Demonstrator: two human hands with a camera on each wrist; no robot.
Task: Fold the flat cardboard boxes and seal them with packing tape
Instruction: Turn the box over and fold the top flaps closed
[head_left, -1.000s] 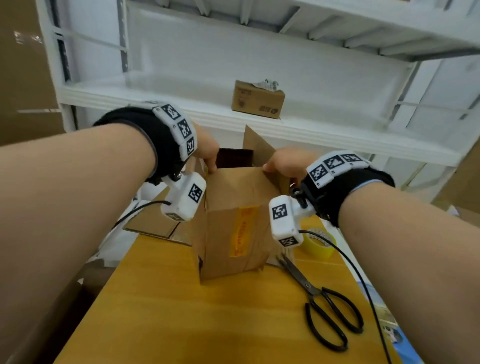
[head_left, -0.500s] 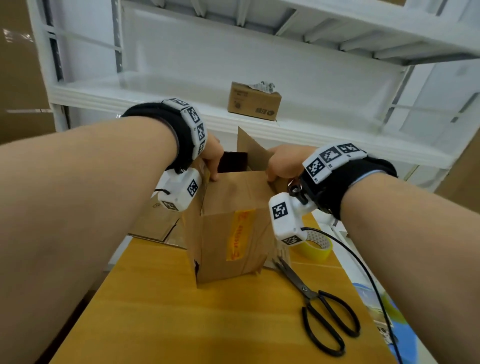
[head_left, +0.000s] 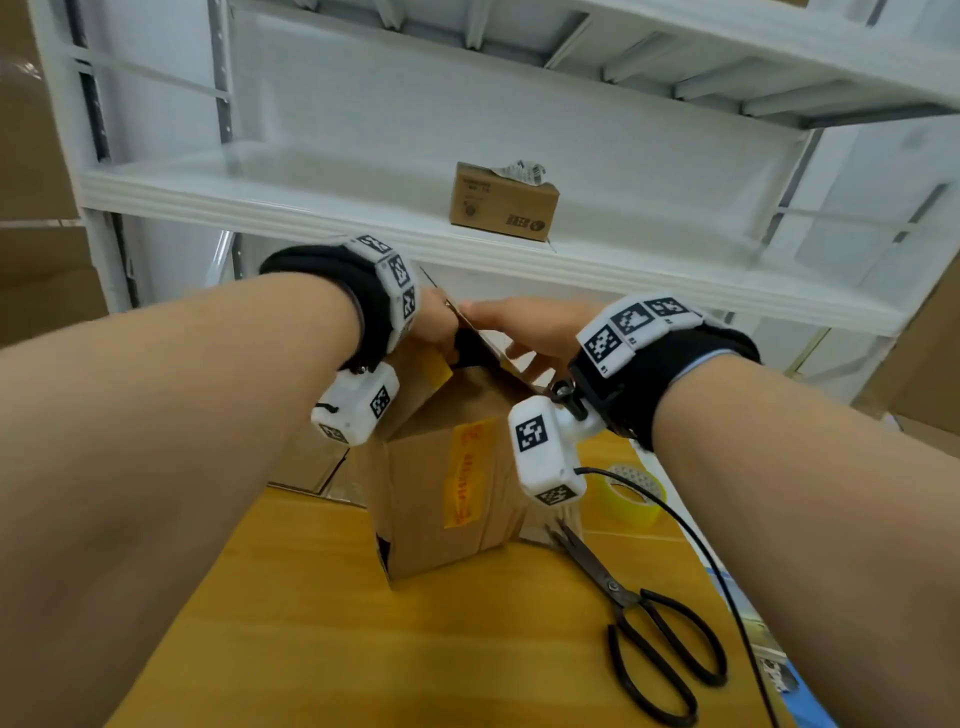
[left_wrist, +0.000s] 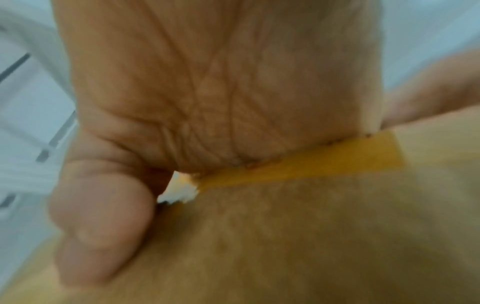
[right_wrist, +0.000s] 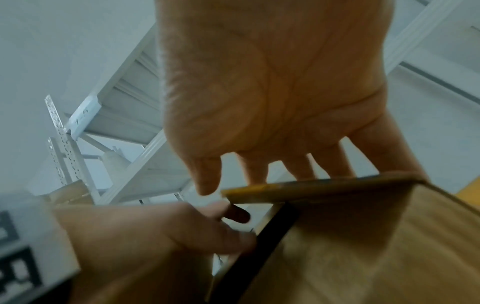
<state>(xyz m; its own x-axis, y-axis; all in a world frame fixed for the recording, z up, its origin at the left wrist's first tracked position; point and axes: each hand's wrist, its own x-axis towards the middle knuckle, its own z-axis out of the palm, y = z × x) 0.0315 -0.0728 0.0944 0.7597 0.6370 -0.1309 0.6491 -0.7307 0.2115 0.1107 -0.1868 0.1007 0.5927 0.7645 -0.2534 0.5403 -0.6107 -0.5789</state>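
Observation:
A brown cardboard box (head_left: 441, 499) with a strip of yellow tape down its front stands upright on the wooden table (head_left: 363, 649). My left hand (head_left: 434, 325) holds the box's top left edge; in the left wrist view its thumb (left_wrist: 98, 236) presses on the cardboard (left_wrist: 285, 236) beside a yellow tape strip (left_wrist: 311, 164). My right hand (head_left: 524, 325) lies across a raised top flap (right_wrist: 324, 187), fingers straight over its far side. A dark gap shows under that flap. A yellow packing tape roll (head_left: 631, 499) sits behind my right wrist.
Black scissors (head_left: 649, 639) lie on the table to the box's right. Flat cardboard (head_left: 306, 467) rests behind the box at left. A white shelf (head_left: 311, 202) behind carries a small brown carton (head_left: 501, 202). Something blue (head_left: 769, 670) shows at the table's right edge.
My right hand has moved left from the box's right corner across the top, taking a flap with it. The left hand stays at the top left edge. The box has turned slightly.

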